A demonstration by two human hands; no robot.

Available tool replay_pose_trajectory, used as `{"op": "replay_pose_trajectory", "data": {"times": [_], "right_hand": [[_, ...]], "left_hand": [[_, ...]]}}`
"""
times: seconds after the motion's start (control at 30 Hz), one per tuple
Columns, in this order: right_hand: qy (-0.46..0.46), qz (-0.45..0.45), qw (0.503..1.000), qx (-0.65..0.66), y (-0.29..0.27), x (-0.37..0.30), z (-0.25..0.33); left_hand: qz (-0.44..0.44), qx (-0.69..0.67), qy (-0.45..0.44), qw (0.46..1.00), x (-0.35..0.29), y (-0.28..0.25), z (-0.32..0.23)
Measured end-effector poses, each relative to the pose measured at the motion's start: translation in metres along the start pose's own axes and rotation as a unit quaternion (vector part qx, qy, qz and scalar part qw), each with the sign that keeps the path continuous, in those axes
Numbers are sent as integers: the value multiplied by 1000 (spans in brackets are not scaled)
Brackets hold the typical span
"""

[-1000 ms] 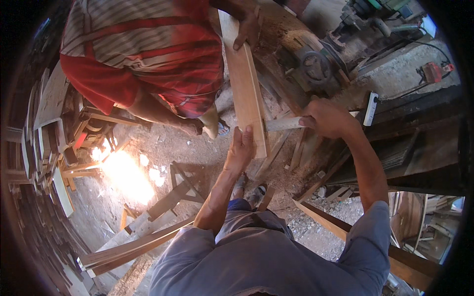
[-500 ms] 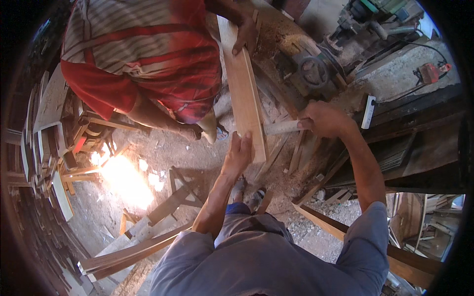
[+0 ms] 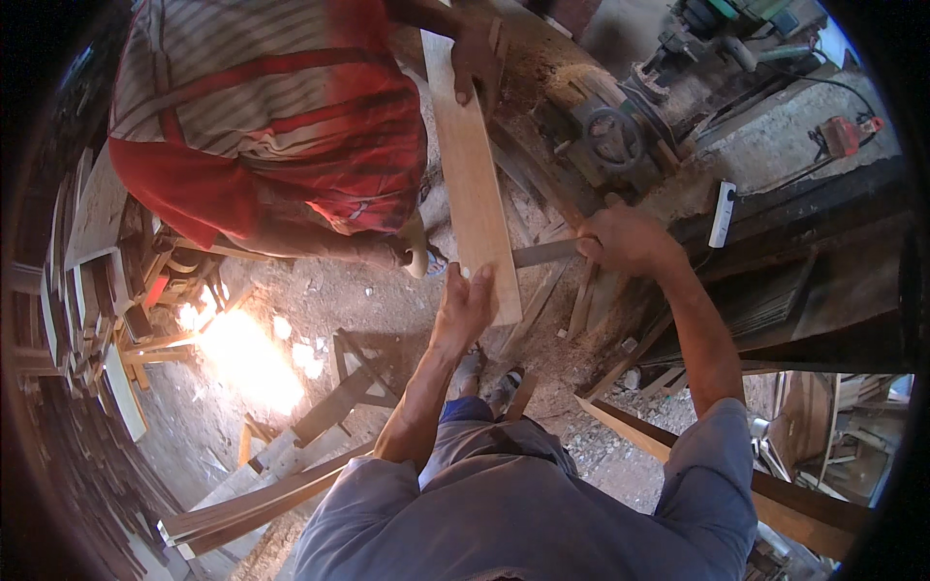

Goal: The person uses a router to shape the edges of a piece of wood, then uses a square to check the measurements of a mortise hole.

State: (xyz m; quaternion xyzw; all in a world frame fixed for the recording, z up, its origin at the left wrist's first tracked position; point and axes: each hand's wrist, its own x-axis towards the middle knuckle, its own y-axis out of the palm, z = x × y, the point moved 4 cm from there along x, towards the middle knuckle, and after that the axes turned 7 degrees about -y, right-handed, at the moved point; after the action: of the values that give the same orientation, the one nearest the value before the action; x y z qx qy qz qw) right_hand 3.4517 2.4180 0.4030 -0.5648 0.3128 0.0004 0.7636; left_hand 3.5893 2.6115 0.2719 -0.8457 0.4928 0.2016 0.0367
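My left hand [image 3: 463, 308] grips the near end of a long, pale wooden board [image 3: 472, 184], thumb and fingers around its left edge. In my right hand [image 3: 630, 237] is a flat grey strip [image 3: 545, 254], possibly a file; its exact kind is unclear. The strip reaches left to the board's right edge, close to my left hand, and its far end is hidden at the board. Another person's hand [image 3: 475, 63] holds the board's far end.
A person in a red and striped shirt [image 3: 271, 126] bends at the upper left. A machine with a handwheel [image 3: 613, 136] stands beyond the board. A white power strip [image 3: 722, 215] lies at right. Timber [image 3: 262, 499] and a wooden beam [image 3: 630, 431] flank me.
My right hand and the strip have shifted slightly left, and the strip's face looks darker. The board has rolled a little, showing less of its right edge. The other person has shifted slightly left.
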Motion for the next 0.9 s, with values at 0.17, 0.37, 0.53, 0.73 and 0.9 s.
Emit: {"op": "replay_pose_trajectory", "data": {"times": [0.17,0.37,0.53,0.73,0.9], "right_hand": [[-13,-44,995,84,18,-4,11],[-123,-142,981,56,23,-11,53],[-133,-200,970,37,19,-17,62],[-126,-229,965,3,23,-18,62],[-135,-254,958,5,25,-19,60]], "left_hand": [[-1,20,-58,998,-10,0,-2],[18,-53,-4,998,-12,10,1],[34,-110,24,993,-14,14,-2],[49,-141,11,989,-13,15,3],[35,-144,8,989,-15,20,0]]}}
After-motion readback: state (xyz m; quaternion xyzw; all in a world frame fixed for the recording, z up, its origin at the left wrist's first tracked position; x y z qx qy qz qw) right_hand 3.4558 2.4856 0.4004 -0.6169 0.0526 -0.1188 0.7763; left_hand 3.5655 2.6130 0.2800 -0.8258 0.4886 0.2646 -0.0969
